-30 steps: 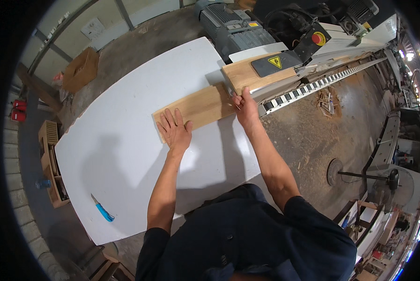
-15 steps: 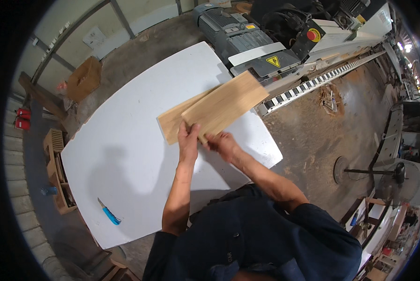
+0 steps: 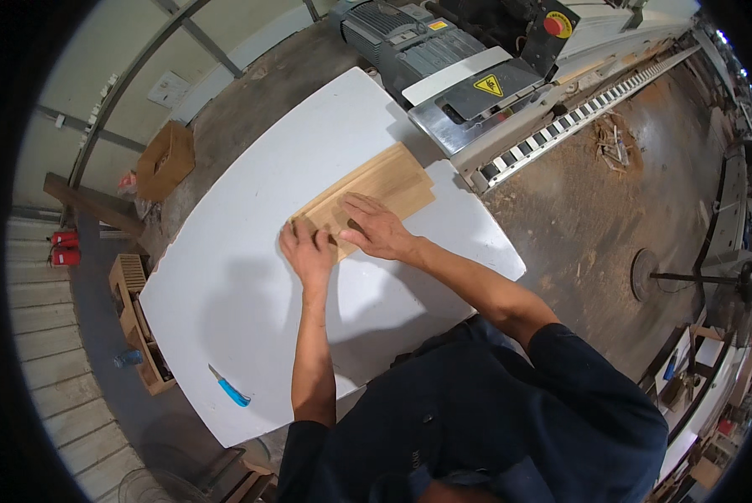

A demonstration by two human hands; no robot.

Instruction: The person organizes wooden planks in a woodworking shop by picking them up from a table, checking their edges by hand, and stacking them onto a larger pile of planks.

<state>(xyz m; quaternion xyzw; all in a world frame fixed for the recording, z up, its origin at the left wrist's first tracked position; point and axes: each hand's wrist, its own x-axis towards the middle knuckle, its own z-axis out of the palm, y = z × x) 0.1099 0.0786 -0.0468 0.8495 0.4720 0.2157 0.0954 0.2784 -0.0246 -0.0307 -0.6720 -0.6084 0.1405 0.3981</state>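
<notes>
Two light wooden boards (image 3: 392, 180) lie on the white tabletop (image 3: 250, 201), stacked one over the other and nearly lined up, with a strip of the lower one showing along the far side. My left hand (image 3: 309, 256) rests at their left end, fingers spread and bent over the edge. Flat on the upper board's near part lies my right hand (image 3: 376, 230), its fingers stretched out. Neither hand is closed around a board. My hands cover part of the boards' left end.
A blue-handled knife (image 3: 233, 392) lies blade out at the table's near left. Beyond the far right corner stands a grey machine with a motor (image 3: 392, 38), a red stop button (image 3: 553, 25) and a long toothed rail (image 3: 560, 121). A cardboard box (image 3: 166, 159) sits on the floor.
The upper board, tilted and held in both hands before, now lies down on the other one. My left hand has moved to the left end; my right hand has opened flat on top.
</notes>
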